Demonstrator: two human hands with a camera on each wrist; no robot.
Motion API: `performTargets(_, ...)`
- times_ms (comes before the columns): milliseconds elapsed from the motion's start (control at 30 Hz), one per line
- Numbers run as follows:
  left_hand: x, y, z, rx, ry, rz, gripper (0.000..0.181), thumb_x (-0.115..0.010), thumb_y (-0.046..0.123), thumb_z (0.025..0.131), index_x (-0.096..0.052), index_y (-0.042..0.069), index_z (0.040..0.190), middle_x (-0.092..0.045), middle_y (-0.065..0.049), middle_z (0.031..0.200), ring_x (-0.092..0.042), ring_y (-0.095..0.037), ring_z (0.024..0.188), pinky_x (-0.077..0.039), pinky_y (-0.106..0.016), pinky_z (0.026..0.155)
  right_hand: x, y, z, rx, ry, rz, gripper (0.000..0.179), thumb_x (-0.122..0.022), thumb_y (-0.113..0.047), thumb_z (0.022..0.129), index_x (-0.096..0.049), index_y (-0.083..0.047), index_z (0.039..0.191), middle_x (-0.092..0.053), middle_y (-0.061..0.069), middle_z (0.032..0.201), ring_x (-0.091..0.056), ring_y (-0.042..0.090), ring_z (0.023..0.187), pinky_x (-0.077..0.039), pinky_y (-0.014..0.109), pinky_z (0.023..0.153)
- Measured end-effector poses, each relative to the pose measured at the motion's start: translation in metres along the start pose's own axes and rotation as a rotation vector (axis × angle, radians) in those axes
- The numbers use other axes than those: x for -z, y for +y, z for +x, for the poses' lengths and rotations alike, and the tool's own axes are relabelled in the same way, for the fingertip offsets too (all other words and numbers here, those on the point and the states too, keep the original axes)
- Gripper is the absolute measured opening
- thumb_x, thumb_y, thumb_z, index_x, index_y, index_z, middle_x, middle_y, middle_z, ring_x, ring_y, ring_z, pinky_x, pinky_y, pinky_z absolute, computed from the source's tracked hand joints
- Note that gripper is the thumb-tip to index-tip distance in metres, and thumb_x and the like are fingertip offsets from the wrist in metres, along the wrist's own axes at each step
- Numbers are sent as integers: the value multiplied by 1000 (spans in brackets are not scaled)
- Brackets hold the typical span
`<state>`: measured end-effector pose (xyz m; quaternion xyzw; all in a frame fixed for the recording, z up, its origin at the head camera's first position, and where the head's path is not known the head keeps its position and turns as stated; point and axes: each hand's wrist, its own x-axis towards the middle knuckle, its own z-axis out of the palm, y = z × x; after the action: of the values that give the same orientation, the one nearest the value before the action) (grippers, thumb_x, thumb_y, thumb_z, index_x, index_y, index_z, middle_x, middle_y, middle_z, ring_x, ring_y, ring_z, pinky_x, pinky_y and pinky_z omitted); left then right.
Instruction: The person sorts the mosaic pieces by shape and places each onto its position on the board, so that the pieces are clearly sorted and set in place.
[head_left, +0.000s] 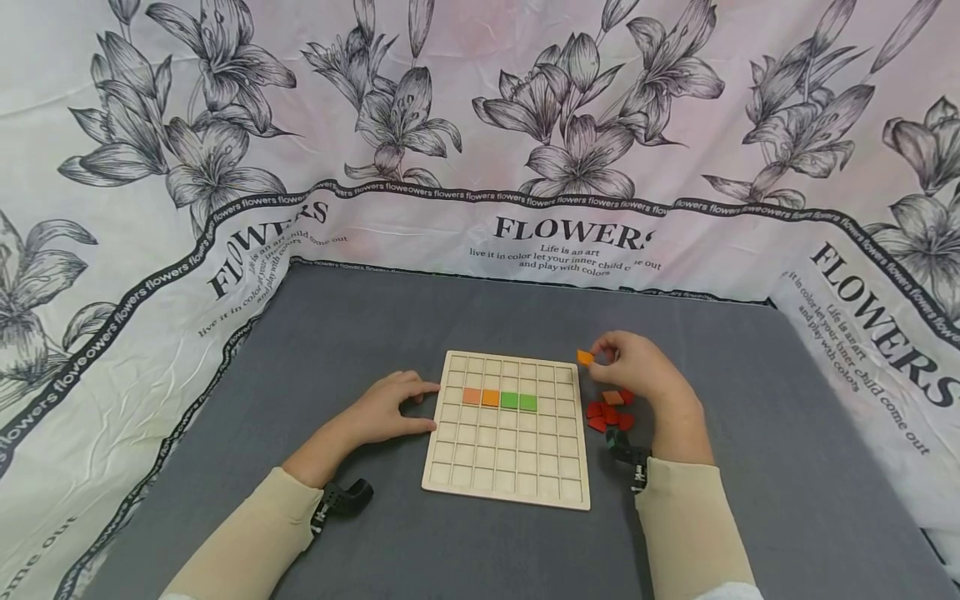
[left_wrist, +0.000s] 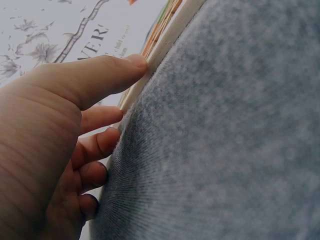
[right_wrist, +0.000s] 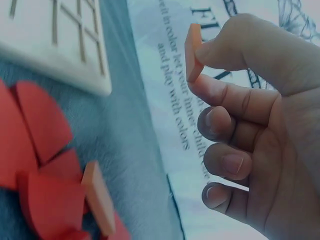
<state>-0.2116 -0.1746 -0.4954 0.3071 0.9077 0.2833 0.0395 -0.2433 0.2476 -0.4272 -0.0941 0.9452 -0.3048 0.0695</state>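
A pale wooden grid board (head_left: 506,492) lies on the grey table, with a row of square tiles set in its cells: a salmon tile (head_left: 471,397), an orange tile (head_left: 491,397) and two green tiles (head_left: 509,401). My left hand (head_left: 386,408) rests at the board's left edge, thumb and forefinger tips against its side. Above the far right corner my right hand (head_left: 633,362) pinches another orange tile (right_wrist: 193,52) between thumb and forefinger. In the right wrist view that tile is raised, its other fingers loosely curled beneath.
Right of the board lies a small pile of red pieces (head_left: 609,414), some with rounded edges, with an orange tile (right_wrist: 98,197) among them. A white cloth (head_left: 420,225) printed with flowers stands around the table's back and sides. Black straps (head_left: 345,500) circle both wrists.
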Motion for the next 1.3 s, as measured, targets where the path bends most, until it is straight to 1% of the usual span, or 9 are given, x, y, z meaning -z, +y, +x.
performTargets(167,1,0,-1,-7,0,18,61,-80,44,90,-66,12,139,-48,6,90,-41,-13,81,-34,-36,76,1,-17,-2,11,-14,-12,25,-69,-19,88,-65,-7,110,-50,11,96,-47,23,68,-40,39,61)
performTargets(300,1,1,-1,-11,-5,25,61,-80,44,90,-66,12,139,-49,7,90,-41,-12,80,-34,-36,76,-3,-26,-4,54,-25,-32,27,-69,-19,87,-65,-7,110,-50,11,96,-46,21,68,-39,40,65)
performTargets(433,-2,2,1,-11,-11,18,60,-80,42,90,-66,11,139,-50,7,91,-42,-13,81,-34,-35,76,-11,-26,-5,87,-69,-70,27,-70,-19,86,-64,-7,109,-50,10,94,-47,18,62,-41,39,65)
performTargets(600,-2,-2,0,-7,-2,19,60,-81,42,89,-66,11,138,-50,6,91,-43,-13,81,-35,-35,77,-22,-27,-6,166,-88,-180,26,-74,-22,84,-67,-8,106,-54,8,90,-49,18,74,-40,40,70)
performTargets(667,0,-2,-1,-3,-3,22,60,-81,42,89,-66,11,138,-50,7,90,-43,-13,81,-35,-35,76,-27,-28,-9,186,-102,-191,25,-75,-24,85,-68,-10,105,-55,7,88,-49,18,75,-40,39,69)
performTargets(833,1,-1,1,4,-12,16,60,-81,42,89,-66,12,140,-49,6,91,-42,-13,81,-34,-36,77,-40,-27,-15,227,-135,-176,20,-78,-21,85,-70,-11,101,-52,1,78,-47,15,68,-40,36,64)
performTargets(1033,2,-2,3,-2,-14,21,60,-81,41,89,-66,12,139,-50,6,91,-42,-13,81,-34,-36,76,-52,-26,-13,296,-143,-216,17,-82,-24,85,-71,-15,93,-51,-7,72,-47,11,66,-40,32,63)
performTargets(1167,2,-2,2,-6,-16,19,60,-81,42,89,-66,11,139,-50,6,91,-42,-13,80,-34,-35,76,-54,-28,-14,309,-135,-235,13,-81,-22,85,-72,-14,91,-50,-7,69,-47,11,66,-41,33,63)
performTargets(1300,2,-1,1,-4,-17,22,60,-81,42,89,-66,11,139,-50,6,90,-42,-13,80,-34,-35,76,-54,-30,-15,275,-136,-249,11,-79,-19,87,-74,-12,95,-51,-6,71,-47,12,65,-41,34,63)
